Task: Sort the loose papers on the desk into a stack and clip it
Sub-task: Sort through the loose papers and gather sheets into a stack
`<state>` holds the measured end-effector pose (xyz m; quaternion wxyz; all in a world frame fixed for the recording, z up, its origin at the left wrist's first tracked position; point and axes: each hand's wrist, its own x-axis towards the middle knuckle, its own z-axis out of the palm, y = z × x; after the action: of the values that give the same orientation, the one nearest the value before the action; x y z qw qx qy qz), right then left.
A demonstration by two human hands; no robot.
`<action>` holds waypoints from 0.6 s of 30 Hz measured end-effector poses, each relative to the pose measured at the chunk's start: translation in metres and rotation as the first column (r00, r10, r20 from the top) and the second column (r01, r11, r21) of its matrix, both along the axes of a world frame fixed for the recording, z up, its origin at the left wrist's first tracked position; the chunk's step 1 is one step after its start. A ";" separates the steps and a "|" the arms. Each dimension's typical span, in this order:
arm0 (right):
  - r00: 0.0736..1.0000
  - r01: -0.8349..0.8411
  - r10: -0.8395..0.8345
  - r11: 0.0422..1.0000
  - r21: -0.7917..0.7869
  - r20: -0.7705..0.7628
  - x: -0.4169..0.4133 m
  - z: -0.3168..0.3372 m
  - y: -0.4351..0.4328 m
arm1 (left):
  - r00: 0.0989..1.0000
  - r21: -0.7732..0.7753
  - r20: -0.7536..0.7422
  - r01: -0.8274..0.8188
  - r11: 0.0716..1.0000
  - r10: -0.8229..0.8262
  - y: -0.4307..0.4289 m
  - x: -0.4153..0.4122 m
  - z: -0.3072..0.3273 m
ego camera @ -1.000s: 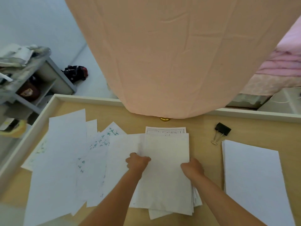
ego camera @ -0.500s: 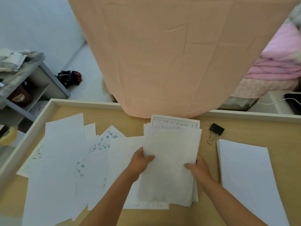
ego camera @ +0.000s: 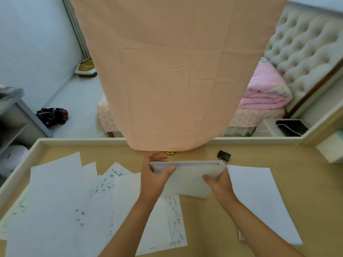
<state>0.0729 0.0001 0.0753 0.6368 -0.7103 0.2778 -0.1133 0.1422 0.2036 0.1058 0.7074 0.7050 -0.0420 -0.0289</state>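
A stack of white papers (ego camera: 189,178) stands tilted up off the wooden desk (ego camera: 306,182), its top edge facing me. My left hand (ego camera: 154,175) grips its left side with the thumb in front and fingers behind. My right hand (ego camera: 220,183) grips its right side the same way. Several loose sheets (ego camera: 65,201), some with green writing, lie spread over the left of the desk. One written sheet (ego camera: 175,219) lies flat below the stack. A black binder clip (ego camera: 224,155) sits just behind the stack's right corner.
A separate white pile (ego camera: 259,199) lies flat at the right. A peach cloth (ego camera: 172,75) hangs over the desk's far edge. The desk has a raised cream rim (ego camera: 20,167). A grey shelf (ego camera: 14,119) stands to the left, a bed behind.
Both hands have lifted the gathered papers from lying flat to standing on edge, and moved them a little farther away. One written sheet stayed on the desk.
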 end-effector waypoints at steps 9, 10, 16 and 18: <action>0.990 -0.032 0.032 0.999 0.003 -0.139 0.008 0.002 0.002 | 0.997 -0.083 -0.002 -0.076 0.994 0.076 -0.020 0.032 0.004; 0.990 -0.029 0.028 1.000 0.000 -0.135 0.006 0.004 0.001 | 0.999 -0.107 0.014 -0.043 0.993 0.044 -0.016 0.034 0.003; 0.988 0.045 -0.050 0.998 -0.037 -0.149 -0.023 -0.010 -0.004 | 0.964 0.039 -0.083 0.258 0.965 -0.254 -0.004 0.024 -0.039; 0.983 0.021 -0.033 0.997 -0.069 -0.182 -0.033 -0.019 0.001 | 0.945 0.178 -0.124 0.321 0.930 -0.303 -0.008 0.013 -0.061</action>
<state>0.0399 0.0009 0.0564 0.5832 -0.7346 0.3405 -0.0654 0.1555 0.1955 0.0447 0.6221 0.7533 -0.1172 -0.1782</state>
